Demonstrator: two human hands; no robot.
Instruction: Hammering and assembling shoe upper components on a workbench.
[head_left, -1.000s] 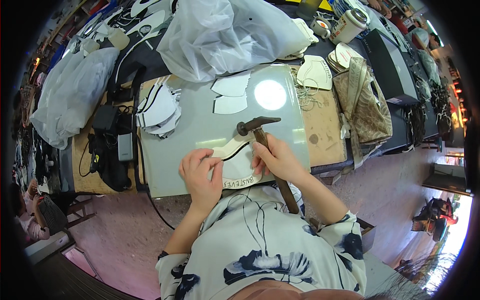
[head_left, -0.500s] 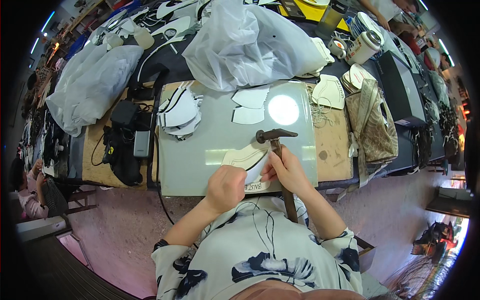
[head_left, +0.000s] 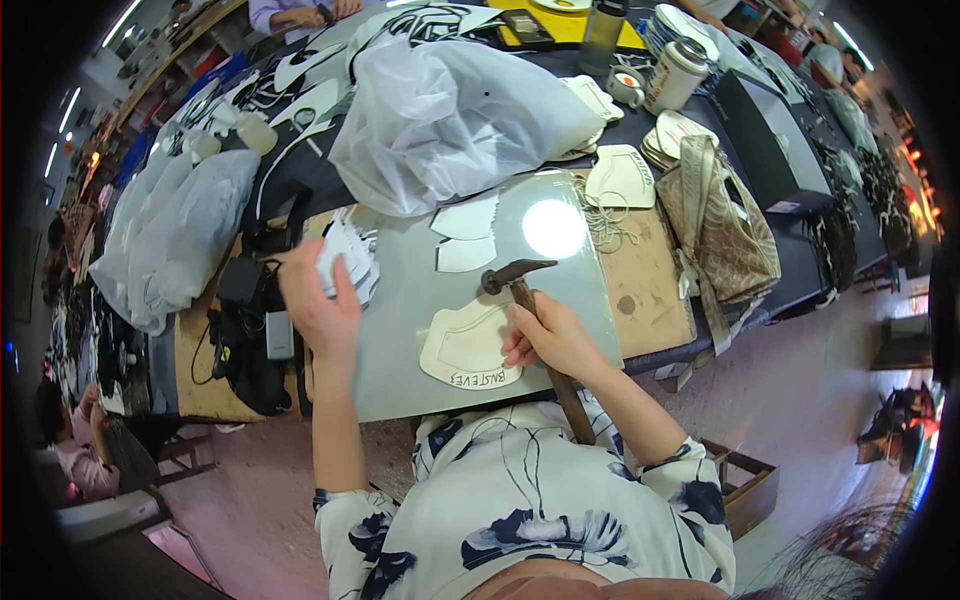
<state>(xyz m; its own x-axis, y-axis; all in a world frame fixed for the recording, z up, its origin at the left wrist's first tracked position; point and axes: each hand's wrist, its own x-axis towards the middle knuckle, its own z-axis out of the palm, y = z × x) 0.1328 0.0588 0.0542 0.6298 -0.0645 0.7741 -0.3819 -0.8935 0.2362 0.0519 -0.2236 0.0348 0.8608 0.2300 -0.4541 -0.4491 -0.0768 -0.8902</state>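
My left hand [head_left: 322, 305] is at the pile of white cut pieces [head_left: 365, 265] on the left of the grey board [head_left: 400, 380]. A white cut piece [head_left: 328, 266] shows between its thumb and fingers; the hand partly hides the pile. My right hand [head_left: 550, 338] is closed round the wooden handle of a hammer [head_left: 518, 275], its head pointing away from me. Beside its curled fingertips, a cream shaped template [head_left: 462, 345] with an inner outline and handwriting lies flat on the board. Two more white pieces [head_left: 466, 235] lie farther back.
A large translucent plastic bag [head_left: 440, 120] bulges over the board's far edge, with another bag [head_left: 185, 230] at left. Dark cables and a black adapter [head_left: 243, 283] sit left. On the right are a patterned pouch [head_left: 725, 240], string [head_left: 610, 225], a can [head_left: 680, 75] and a dark box [head_left: 770, 140].
My left hand has left the template and moved left to the pile. The dark-edged white piece is off the template. My right hand still grips the hammer; the view has shifted.
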